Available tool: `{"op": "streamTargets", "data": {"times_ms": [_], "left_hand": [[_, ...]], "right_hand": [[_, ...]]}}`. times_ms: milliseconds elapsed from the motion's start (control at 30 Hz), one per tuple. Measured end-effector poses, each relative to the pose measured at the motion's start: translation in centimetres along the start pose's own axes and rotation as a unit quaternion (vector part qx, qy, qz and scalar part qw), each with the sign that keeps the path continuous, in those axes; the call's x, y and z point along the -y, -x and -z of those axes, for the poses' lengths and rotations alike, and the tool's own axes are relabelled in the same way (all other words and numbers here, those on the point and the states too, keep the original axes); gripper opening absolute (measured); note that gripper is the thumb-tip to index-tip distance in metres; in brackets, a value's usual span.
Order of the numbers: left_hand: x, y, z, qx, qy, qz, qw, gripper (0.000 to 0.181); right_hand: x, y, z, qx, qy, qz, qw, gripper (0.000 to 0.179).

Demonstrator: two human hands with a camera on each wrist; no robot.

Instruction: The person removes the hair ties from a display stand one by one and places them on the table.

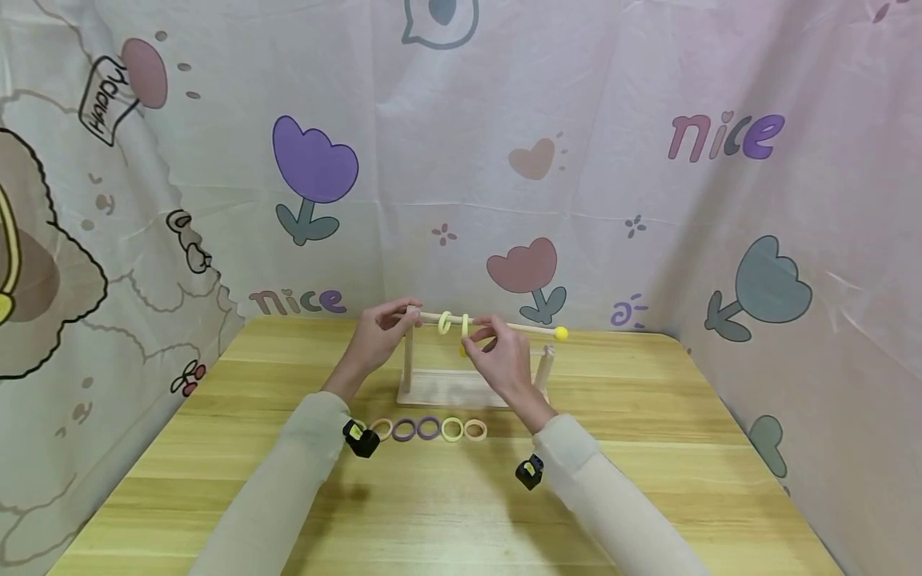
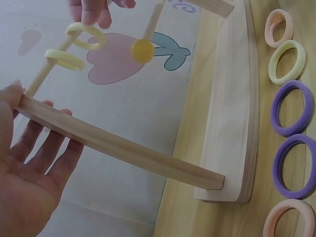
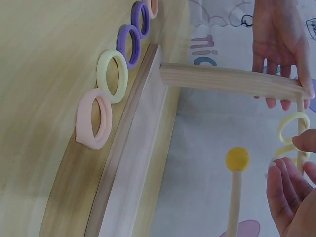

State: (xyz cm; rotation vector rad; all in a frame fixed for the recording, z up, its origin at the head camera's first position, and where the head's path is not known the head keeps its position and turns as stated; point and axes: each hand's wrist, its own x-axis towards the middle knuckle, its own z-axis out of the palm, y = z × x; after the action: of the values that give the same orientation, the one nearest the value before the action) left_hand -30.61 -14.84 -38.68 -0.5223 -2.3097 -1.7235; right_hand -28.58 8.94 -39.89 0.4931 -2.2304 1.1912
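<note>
A wooden rack (image 1: pixel 461 387) has two posts and a rod (image 1: pixel 529 328) with a yellow ball on its right end. My left hand (image 1: pixel 374 338) grips the top of the left post (image 2: pixel 123 143), thumb on one side and fingers on the other, where the rod starts. Two pale yellow hair ties hang round the rod. The left hair tie (image 2: pixel 64 59) hangs free between my hands; my right hand (image 1: pixel 504 360) pinches the other hair tie (image 2: pixel 91 44) at the rod. A lower rod (image 3: pixel 235 202) ends in another yellow ball (image 3: pixel 237 159), partly hidden by my right hand in the head view.
In front of the rack, a row of hair ties lies on the wooden table (image 1: pixel 612 496): peach (image 1: pixel 475 430), yellow (image 1: pixel 452 430), purple (image 1: pixel 428 428) and more leftward, partly behind the left wrist camera (image 1: pixel 362 439). A printed curtain (image 1: pixel 461 144) hangs behind the table.
</note>
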Motion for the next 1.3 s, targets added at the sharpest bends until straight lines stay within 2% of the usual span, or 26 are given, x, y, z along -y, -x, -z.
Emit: {"op": "streamTargets", "data": {"times_ms": [133,333,667,1300], "left_hand": [[-0.5,0.0,-0.1,0.005,-0.012,-0.002,0.9999,0.029],[-2.0,0.5,-0.1,0.012,-0.013,-0.001,0.9998,0.028],[-0.2,0.0,-0.1,0.005,-0.011,-0.014,0.9998,0.028],[-0.1,0.1,-0.1,0.003,-0.017,-0.015,0.9997,0.027]], "right_hand": [[0.2,0.0,-0.2,-0.007,0.013,0.004,0.9999,0.027],[0.4,0.0,-0.4,-0.021,0.014,0.016,0.9995,0.025],[0.5,0.0,-0.5,-0.035,0.026,0.018,0.9989,0.023],[0.0,0.2,0.5,-0.058,0.033,-0.01,0.9977,0.013]]}}
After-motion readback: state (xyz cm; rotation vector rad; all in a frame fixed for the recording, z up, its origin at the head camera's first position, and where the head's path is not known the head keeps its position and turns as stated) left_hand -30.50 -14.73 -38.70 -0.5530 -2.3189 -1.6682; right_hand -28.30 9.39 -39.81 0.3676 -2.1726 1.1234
